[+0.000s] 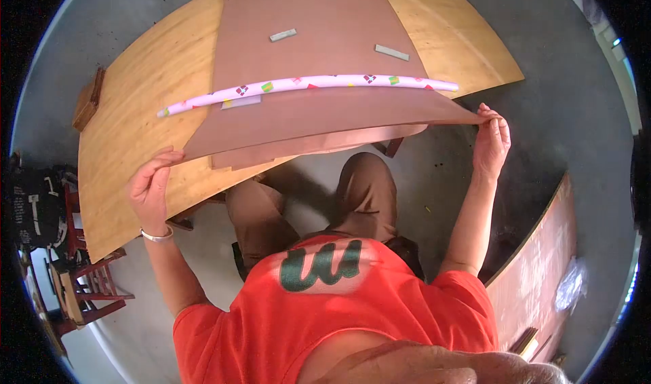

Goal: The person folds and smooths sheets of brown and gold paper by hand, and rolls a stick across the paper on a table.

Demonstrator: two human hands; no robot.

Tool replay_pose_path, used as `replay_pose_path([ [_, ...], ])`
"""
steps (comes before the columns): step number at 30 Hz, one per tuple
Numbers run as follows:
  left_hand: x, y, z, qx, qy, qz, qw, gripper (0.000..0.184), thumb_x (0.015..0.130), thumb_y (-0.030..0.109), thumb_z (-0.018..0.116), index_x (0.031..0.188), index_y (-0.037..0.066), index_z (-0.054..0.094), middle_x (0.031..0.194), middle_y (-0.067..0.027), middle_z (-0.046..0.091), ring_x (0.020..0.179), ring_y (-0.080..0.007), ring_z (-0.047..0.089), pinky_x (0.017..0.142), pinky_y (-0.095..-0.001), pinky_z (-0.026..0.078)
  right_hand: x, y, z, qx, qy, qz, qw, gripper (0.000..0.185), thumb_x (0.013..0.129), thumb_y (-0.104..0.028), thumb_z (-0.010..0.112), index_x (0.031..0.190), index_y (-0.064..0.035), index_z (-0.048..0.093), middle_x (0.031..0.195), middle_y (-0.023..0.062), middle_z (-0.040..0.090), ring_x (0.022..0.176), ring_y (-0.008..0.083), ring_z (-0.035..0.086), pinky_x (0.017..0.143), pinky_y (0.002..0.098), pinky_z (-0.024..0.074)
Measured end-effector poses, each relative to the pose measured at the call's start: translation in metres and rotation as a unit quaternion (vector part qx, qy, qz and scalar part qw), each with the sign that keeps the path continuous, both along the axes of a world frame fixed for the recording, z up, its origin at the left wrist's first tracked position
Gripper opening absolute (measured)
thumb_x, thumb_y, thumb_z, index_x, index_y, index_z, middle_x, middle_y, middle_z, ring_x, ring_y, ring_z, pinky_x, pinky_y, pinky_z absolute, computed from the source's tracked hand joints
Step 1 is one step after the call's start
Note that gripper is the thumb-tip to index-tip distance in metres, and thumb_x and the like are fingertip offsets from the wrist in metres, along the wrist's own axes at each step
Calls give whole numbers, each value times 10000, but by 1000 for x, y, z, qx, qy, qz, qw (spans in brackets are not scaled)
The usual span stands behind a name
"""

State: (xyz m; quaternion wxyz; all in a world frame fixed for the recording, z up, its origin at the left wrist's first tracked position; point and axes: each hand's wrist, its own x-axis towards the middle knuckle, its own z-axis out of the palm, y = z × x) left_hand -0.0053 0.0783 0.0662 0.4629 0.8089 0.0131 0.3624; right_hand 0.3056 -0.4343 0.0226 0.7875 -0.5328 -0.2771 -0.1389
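My left hand [152, 184] pinches the near left corner of a thin brown sheet [319, 114]. At the opposite near corner, my right hand [492, 143] grips the same sheet between thumb and fingers. Its near edge is lifted, and more brown sheet shows beneath. Lying across the sheet is a long pink roll [325, 81] with small coloured patterns. Two grey bars, a left one [283, 35] and a right one [392, 52], rest on the brown surface beyond the roll. A pale flat strip [241, 102] is partly under the roll.
The wooden table [146, 106] carries the brown sheets. A brown block-like stack [89, 100] sits at its left edge. Red-brown wooden chairs [102, 289] and a black bag [39, 207] are at lower left. A large board [532, 269] with crumpled clear plastic [571, 284] is at right.
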Motion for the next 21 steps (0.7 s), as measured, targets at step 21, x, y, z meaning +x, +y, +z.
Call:
replay_pose_path([
  [21,-22,-19,5,-23,-8,51,998,101,871,-21,563,933,-52,636,948,-134,688,984,-287,643,946,-413,462,-28,0,34,22,8,-19,1000,115,941,-70,523,930,0,613,1021,125,633,1050,245,577,1025,394,384],
])
